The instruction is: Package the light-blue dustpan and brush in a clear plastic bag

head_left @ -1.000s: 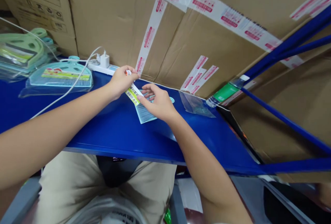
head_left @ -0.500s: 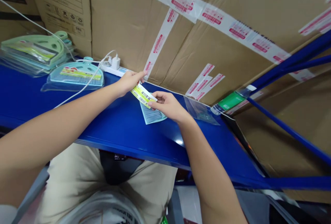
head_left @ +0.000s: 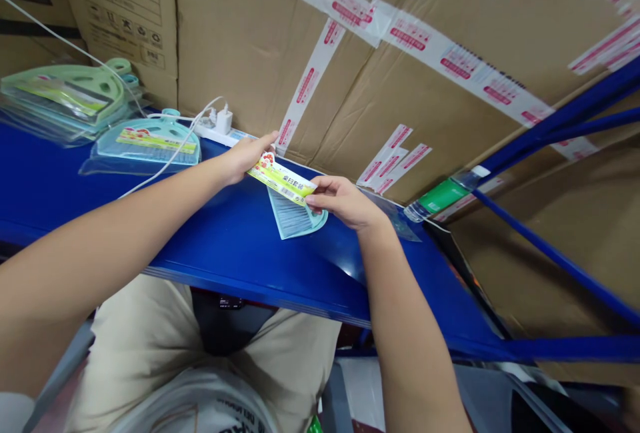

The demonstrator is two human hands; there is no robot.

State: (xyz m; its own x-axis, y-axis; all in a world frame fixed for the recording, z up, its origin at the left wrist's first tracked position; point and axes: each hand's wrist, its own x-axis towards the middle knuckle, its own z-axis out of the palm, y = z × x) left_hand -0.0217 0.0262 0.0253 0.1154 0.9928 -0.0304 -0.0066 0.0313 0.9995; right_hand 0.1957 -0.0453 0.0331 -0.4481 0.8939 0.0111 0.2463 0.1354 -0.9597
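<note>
Glossy blue tabletop with pale glare, cardboard wall behind, red-and-white tape across it, blue bars at right

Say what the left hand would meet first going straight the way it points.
The left hand would likely meet the cardboard, near the foot of a tape strip; depth is unclear.
</note>
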